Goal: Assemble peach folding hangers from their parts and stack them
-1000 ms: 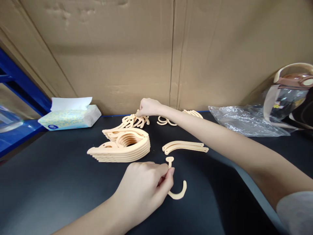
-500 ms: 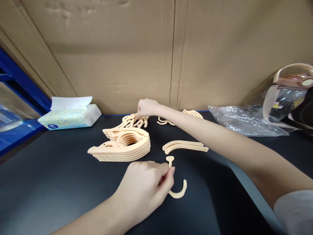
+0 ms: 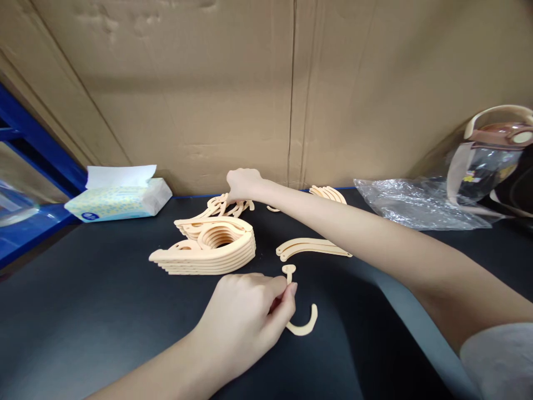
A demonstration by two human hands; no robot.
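Note:
My left hand point(image 3: 245, 316) pinches the stem of a peach plastic hook piece point(image 3: 302, 325) that lies on the black table point(image 3: 83, 311). Its curved end sticks out to the right of my fingers. My right hand point(image 3: 242, 184) reaches across to the far edge, fingers closed on a pile of small peach hook pieces point(image 3: 227, 208). Between the hands sits a stack of peach hanger bodies point(image 3: 208, 250). Two curved peach arm strips point(image 3: 310, 247) lie to the right of the stack, partly under my right forearm.
A cardboard wall point(image 3: 250, 83) closes the back. A tissue pack point(image 3: 119, 197) rests at the far left by a blue frame point(image 3: 37, 144). More peach pieces point(image 3: 328, 193), a crumpled clear plastic bag point(image 3: 416, 205) and a brown-lidded bottle point(image 3: 495, 161) stand at the right.
My right hand has shifted slightly left over the pile of small hook pieces. My left hand and its hook piece have stayed put.

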